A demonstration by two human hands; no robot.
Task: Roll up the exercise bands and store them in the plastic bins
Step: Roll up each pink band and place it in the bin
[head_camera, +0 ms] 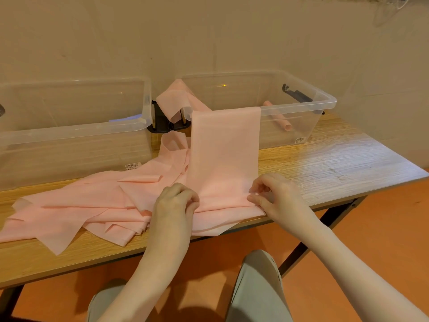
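Band in hand: pink exercise band [222, 159], draped from the right bin [325, 101] rim down to the table [325, 163] edge.
Fingers: left hand [176, 203] and right hand [276, 196] each pinch its near end.
Handling: likely thin, limp, stretchy, slightly clingy; take both corners, roll tight.
Others: loose bands [81, 205] left of it; rolled band [278, 117] inside the right bin.
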